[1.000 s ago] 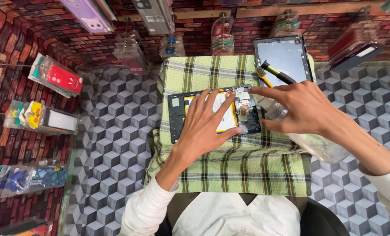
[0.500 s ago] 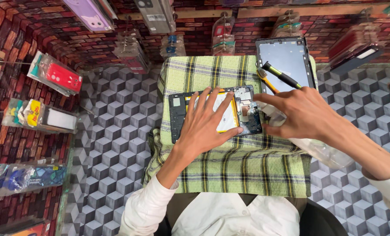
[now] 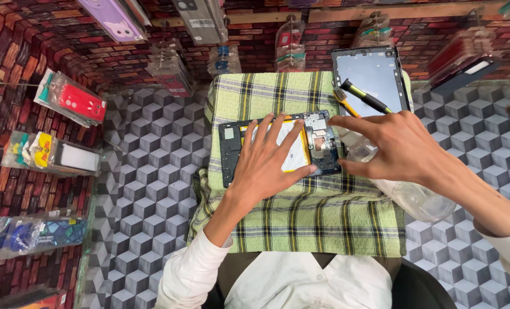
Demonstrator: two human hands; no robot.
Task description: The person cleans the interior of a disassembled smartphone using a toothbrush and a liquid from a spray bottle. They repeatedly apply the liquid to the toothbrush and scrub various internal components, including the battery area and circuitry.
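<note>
The opened tablet (image 3: 278,146) lies flat on the green checked cloth (image 3: 300,212), with its long axis going left to right across the view. Its back is off: a black frame, a pale battery in the middle and a dark circuit board at the right end. The left hand (image 3: 266,166) presses flat on the battery with the fingers spread, gripping nothing. The right hand (image 3: 398,146) hovers over the right end of the tablet, fingers apart and bent, thumb near the lower right corner; it holds nothing. Behind it, near the far edge, a back cover (image 3: 372,74) lies with a black and yellow screwdriver (image 3: 366,97) on it. A clear plastic bag (image 3: 415,197) lies at the right edge. The near part of the cloth is free.
</note>
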